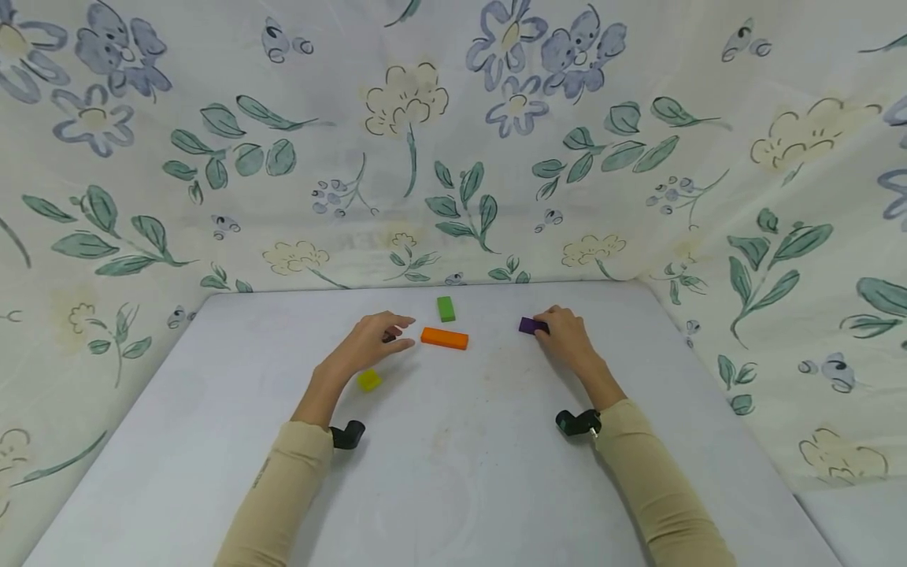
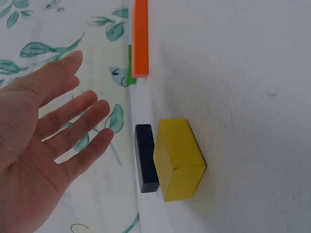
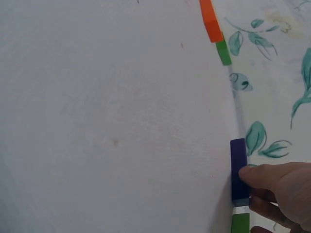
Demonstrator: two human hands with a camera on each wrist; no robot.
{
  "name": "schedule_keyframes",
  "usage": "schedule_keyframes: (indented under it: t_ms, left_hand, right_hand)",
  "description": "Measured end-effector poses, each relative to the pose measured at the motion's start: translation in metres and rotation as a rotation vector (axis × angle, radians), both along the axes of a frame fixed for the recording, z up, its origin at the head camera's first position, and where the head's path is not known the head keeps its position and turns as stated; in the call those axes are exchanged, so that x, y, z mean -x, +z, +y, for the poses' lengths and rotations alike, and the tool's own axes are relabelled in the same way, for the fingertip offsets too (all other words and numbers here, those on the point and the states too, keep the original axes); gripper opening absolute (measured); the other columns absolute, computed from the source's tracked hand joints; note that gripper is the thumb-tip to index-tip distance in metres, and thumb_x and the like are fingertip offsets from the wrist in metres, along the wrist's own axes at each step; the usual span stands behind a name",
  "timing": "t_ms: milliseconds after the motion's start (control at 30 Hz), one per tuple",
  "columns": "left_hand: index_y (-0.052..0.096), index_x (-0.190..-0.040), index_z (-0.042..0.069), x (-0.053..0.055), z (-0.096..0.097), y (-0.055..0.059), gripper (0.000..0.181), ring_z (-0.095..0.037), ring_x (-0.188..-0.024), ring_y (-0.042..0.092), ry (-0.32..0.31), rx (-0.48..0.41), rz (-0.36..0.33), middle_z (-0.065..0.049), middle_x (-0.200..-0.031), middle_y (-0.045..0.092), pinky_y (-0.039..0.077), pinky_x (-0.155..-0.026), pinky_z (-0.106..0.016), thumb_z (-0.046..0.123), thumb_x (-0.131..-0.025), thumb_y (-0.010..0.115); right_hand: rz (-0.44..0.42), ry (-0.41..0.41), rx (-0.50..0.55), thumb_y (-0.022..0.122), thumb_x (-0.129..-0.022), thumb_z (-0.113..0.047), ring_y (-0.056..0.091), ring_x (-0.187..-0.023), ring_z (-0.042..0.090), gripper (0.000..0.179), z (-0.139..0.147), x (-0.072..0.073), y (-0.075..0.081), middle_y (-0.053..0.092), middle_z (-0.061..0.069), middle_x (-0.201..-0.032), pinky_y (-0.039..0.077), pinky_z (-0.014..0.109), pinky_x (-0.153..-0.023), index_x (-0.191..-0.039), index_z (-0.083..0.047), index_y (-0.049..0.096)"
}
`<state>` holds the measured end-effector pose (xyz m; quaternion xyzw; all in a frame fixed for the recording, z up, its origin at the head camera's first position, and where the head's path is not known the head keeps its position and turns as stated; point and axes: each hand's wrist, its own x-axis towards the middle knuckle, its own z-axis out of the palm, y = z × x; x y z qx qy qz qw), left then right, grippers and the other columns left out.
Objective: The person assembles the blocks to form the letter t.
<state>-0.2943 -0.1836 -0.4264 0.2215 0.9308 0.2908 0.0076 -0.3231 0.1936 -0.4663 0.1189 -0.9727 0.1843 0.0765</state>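
Observation:
My right hand (image 1: 567, 335) pinches a purple block (image 1: 530, 325) toward the right back of the table; in the right wrist view the thumb lies on the face of the purple block (image 3: 238, 165). My left hand (image 1: 368, 344) hovers with fingers spread and nothing in its grasp, as its palm (image 2: 29, 189) shows in the left wrist view. A yellow block (image 1: 369, 380) lies below it, with a dark navy block (image 2: 146, 158) just beyond, mostly hidden by the hand in the head view. To the left hand's right lies an orange block (image 1: 444, 339).
A green block (image 1: 446, 309) lies behind the orange one. Another green block (image 3: 240, 223) shows beside the purple block in the right wrist view. The white table (image 1: 453, 457) ends at a floral cloth (image 1: 397, 181) at the back and sides.

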Motion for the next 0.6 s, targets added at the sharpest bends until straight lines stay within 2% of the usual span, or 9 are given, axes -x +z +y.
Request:
schedule_keyframes:
  t_ms: [100,233,467,600]
  left_hand:
    - [0.062,-0.132,0.007,0.002,0.004,-0.001,0.046,-0.03,-0.109,0.065,0.027,0.021,0.003,-0.016,-0.126,0.065,0.054,-0.095,-0.044,0.027,-0.091,0.07]
    - [0.061,-0.132,0.007,0.003,0.009,-0.005,0.048,-0.031,-0.109,0.064,0.097,0.032,-0.006,-0.015,-0.126,0.065,0.055,-0.094,-0.043,0.028,-0.09,0.071]
    - [0.057,-0.135,0.003,0.002,0.022,-0.009,0.056,-0.033,-0.108,0.063,0.189,0.018,0.001,-0.02,-0.126,0.062,0.055,-0.091,-0.044,0.028,-0.088,0.074]
    - [0.052,-0.138,-0.002,-0.002,0.034,-0.01,0.064,-0.035,-0.111,0.061,0.227,0.012,-0.027,-0.024,-0.128,0.059,0.053,-0.094,-0.046,0.03,-0.087,0.074]
  right_hand:
    - [-0.002,-0.003,-0.011,0.067,-0.093,-0.016,0.059,-0.112,0.039,0.032,0.0,0.001,-0.001,0.065,0.02,-0.12,0.046,0.057,-0.092,-0.123,-0.004,0.068]
    - [0.002,-0.01,-0.04,0.067,-0.093,-0.017,0.059,-0.112,0.039,0.032,0.0,0.002,-0.002,0.065,0.02,-0.12,0.045,0.059,-0.092,-0.123,-0.006,0.068]
    - [-0.008,-0.015,-0.056,0.067,-0.093,-0.017,0.059,-0.113,0.038,0.032,0.0,0.003,0.0,0.065,0.019,-0.121,0.044,0.06,-0.093,-0.123,-0.006,0.068]
    - [-0.015,-0.017,-0.052,0.066,-0.094,-0.018,0.059,-0.113,0.038,0.032,0.0,0.004,0.0,0.065,0.019,-0.121,0.044,0.059,-0.093,-0.123,-0.006,0.068]
